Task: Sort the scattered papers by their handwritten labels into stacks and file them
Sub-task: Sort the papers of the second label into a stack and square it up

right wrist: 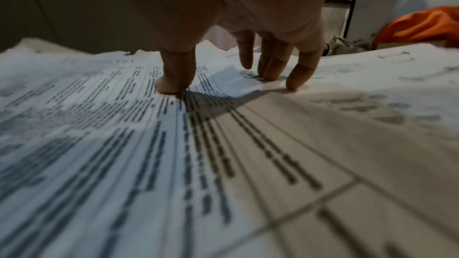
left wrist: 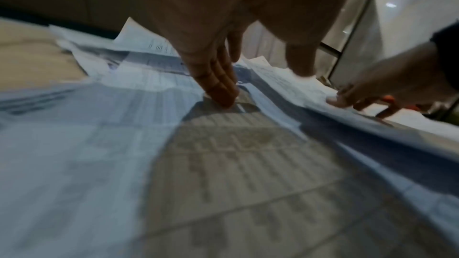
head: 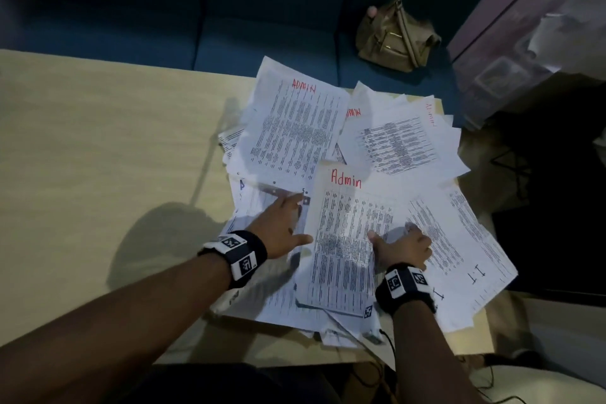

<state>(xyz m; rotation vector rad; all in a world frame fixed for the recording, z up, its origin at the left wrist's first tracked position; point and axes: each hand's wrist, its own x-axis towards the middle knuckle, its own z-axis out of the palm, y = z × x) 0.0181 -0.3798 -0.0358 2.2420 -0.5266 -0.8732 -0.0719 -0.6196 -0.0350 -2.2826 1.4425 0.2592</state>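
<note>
Both hands [left wrist: 218,77] press fingertips onto scattered papers [left wrist: 104,144].

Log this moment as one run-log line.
stage: sorting | left hand: flat on sheet in pile | right hand: fingertips on Admin sheet | stacks: none yet | IT sheet: at right

Red "ADMIN" on far sheet [head: 296,121], "Admin" on near sheet [head: 344,239], "I.T" on right sheet [head: 459,239].

Both forearms are bare. Each wrist carries a broad black band [head: 252,248] holding a white block printed with black-and-white square marker tags; the right wrist's band [head: 406,285] matches it. A thin black cable [head: 388,339] trails at its seven o'clock.
</note>
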